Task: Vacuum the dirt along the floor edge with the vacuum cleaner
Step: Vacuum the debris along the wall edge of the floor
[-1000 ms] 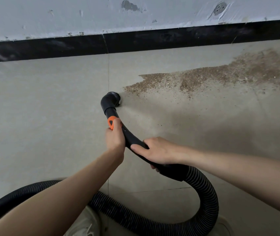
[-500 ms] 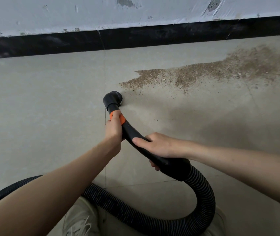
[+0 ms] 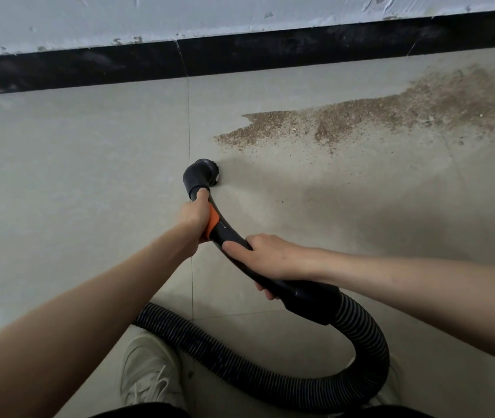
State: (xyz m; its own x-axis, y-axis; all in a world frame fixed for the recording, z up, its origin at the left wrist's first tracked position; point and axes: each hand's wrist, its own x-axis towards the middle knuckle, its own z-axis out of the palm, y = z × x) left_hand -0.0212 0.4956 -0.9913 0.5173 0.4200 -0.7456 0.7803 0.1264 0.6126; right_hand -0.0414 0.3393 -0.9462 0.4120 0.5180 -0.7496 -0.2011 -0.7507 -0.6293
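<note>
A black round brush nozzle sits on the beige tile floor, a short way below and left of a brown dirt patch that stretches to the right along the wall side. My left hand grips the curved black handle just behind the nozzle, over its orange band. My right hand grips the same handle farther back, where it meets the ribbed black hose. The hose loops down and back to the left.
A black skirting board runs along the foot of a scuffed white wall. A white sneaker stands on the floor at the bottom, under the hose loop. Bare tile lies to the left.
The nozzle has drawn slightly back from the left tip of the dirt patch. My left hand has slid forward on the handle, past the orange band. The view has tilted down.
</note>
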